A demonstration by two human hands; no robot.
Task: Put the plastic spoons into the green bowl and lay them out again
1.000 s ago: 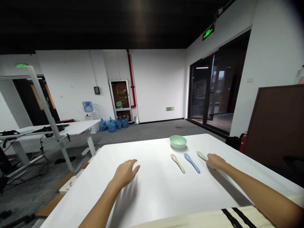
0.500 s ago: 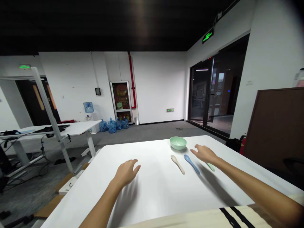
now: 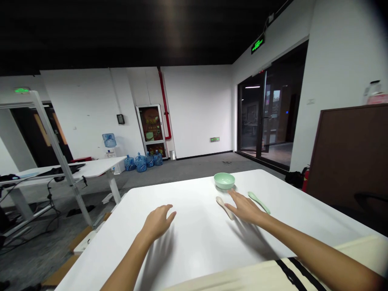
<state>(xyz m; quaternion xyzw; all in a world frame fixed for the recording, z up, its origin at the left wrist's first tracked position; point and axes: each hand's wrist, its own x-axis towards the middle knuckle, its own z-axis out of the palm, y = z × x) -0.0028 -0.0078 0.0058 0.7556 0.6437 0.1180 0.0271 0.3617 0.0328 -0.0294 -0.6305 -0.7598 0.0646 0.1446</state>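
Observation:
A light green bowl [image 3: 224, 181] stands toward the far edge of the white table [image 3: 194, 246]. In front of it lies a cream spoon [image 3: 224, 207], and farther right a green spoon [image 3: 259, 203]. My right hand [image 3: 247, 207] hovers between these two spoons, fingers stretched toward the bowl and thumb apart over the cream spoon's handle. It holds nothing that I can see, and it covers the spot where the blue spoon lay. My left hand [image 3: 159, 222] is held above the table's left half, open, with thumb and fingers apart and nothing in it.
Left of this table stands another white table [image 3: 100, 163] with a metal post [image 3: 54, 141] and cables. Cardboard [image 3: 80, 238] lies on the floor beside my table. Blue water bottles [image 3: 140, 163] stand by the far wall. A brown partition [image 3: 348, 157] rises at the right.
My right hand has moved left, from over the green spoon to over the blue spoon, which is now hidden. The green spoon is uncovered. The view has shifted slightly; my left hand stays open.

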